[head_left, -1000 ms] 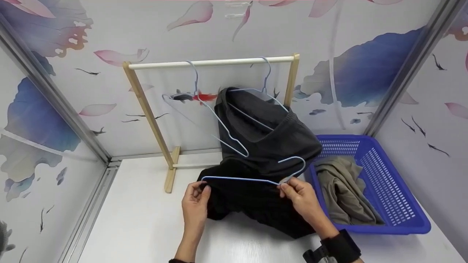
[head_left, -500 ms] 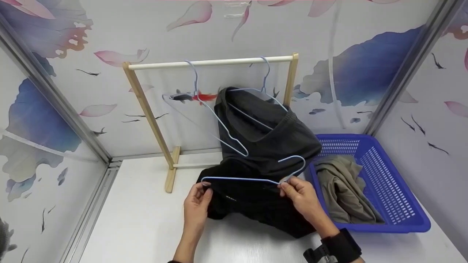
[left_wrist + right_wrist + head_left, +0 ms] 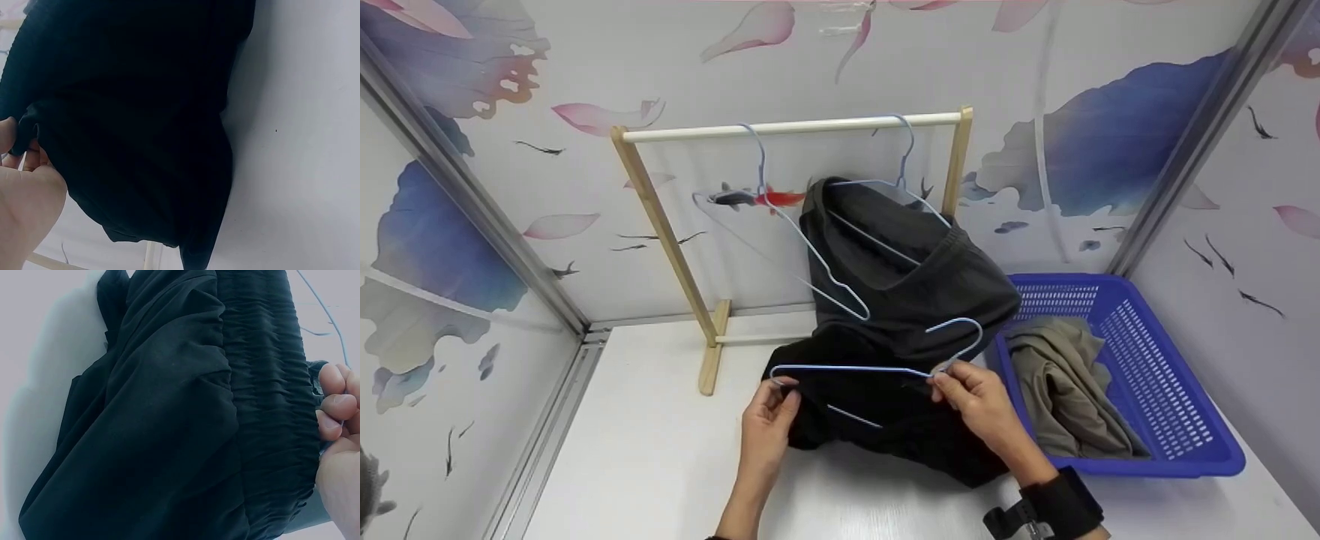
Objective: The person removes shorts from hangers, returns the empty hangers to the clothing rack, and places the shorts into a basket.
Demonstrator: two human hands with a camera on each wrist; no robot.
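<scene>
Black elastic-waisted pants (image 3: pixel 870 409) lie over the table, the gathered waistband (image 3: pixel 261 399) plain in the right wrist view. My right hand (image 3: pixel 979 397) holds a light blue wire hanger (image 3: pixel 840 367) near its neck, hook upward, at the pants' upper edge. A lower strip of the hanger shows against the black cloth. My left hand (image 3: pixel 769 420) pinches the waistband by the hanger's left end, thumb in front. In the left wrist view, the left hand (image 3: pixel 28 197) has a fold of the cloth between thumb and fingers.
Behind stands a wooden rack with a white rail (image 3: pixel 810 127). An unloaded blue hanger (image 3: pixel 814 259) and one bearing a dark grey garment (image 3: pixel 915 262) hang from it. To the right, a blue basket (image 3: pixel 1174 375) holds an olive-grey garment (image 3: pixel 1065 397).
The left hand has shifted slightly right and down with the waistband edge. The hanger's left end is more exposed, and its lower strip now shows against the black cloth. The right hand barely moves.
</scene>
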